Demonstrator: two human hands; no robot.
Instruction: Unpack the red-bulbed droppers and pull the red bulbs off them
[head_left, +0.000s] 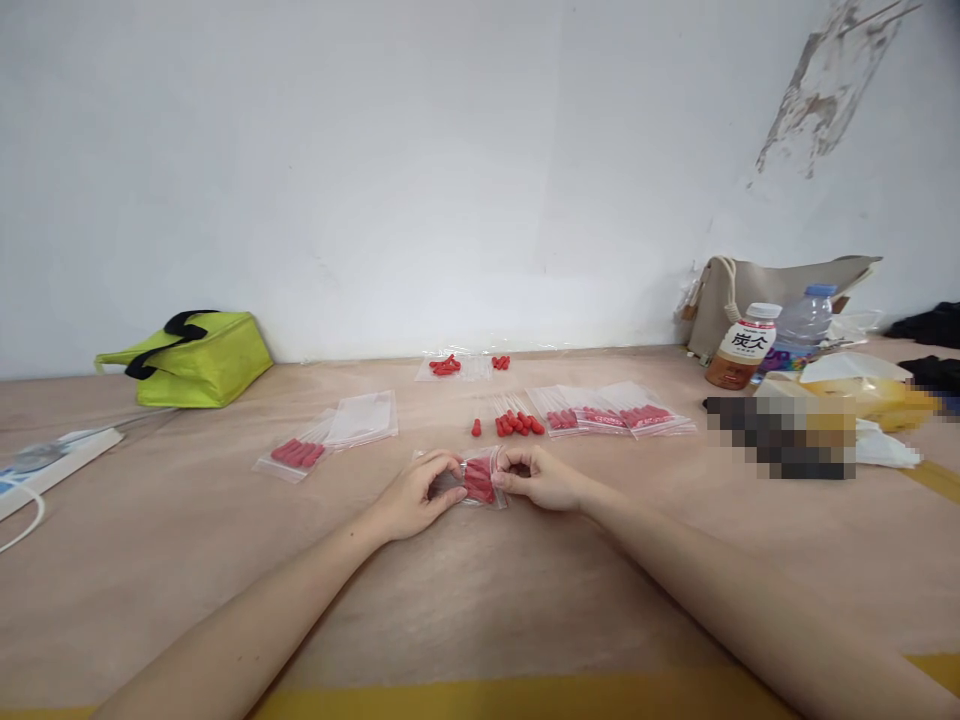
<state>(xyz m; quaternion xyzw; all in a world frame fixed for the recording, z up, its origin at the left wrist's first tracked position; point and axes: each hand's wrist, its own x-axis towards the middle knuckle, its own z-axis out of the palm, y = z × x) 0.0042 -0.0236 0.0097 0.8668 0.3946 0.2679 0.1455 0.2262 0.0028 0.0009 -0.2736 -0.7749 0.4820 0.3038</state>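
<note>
Clear bag of red pieces, on the table between my hands.
My left hand, half open, rests thumb and fingertips on its left side; my right hand pinches its right edge. Farther off, a brown drink bottle bears large dark characters, the first apparently 炭; behind, a blue-capped bottle wears a partly hidden purple label.

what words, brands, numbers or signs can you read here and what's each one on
"炭仌", second character less certain: on the white-capped bottle; its smaller print is too small to read.
Purple label on the blue-capped bottle: lettering partly hidden and too blurred to read.
Small bag between the hands: no text I can make out.
</note>
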